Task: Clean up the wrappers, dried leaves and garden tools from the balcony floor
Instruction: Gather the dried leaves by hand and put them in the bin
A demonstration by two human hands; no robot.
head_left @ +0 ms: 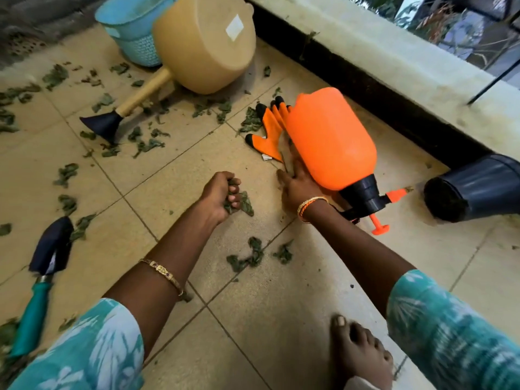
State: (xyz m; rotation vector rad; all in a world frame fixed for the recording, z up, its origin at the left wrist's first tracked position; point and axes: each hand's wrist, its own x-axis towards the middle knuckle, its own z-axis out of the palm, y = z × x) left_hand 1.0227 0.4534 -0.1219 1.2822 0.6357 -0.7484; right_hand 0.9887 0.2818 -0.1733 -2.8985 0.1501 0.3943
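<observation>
Dried green leaves (250,256) lie scattered over the tiled balcony floor. My left hand (218,194) grips a clump of leaves (242,204) in its curled fingers just above the tiles. My right hand (295,182) lies flat on the floor with straight fingers, right beside the orange spray bottle (329,136), which lies on its side. An orange and black garden glove (270,128) rests just beyond that hand. A trowel (42,277) with a teal handle lies at the left. A tan watering can (197,43) is tipped over at the back.
A light blue basket (132,26) stands behind the watering can. A black pot (475,187) lies on its side at the right, under the raised concrete ledge (394,66). My bare foot (360,353) is on the tiles in front.
</observation>
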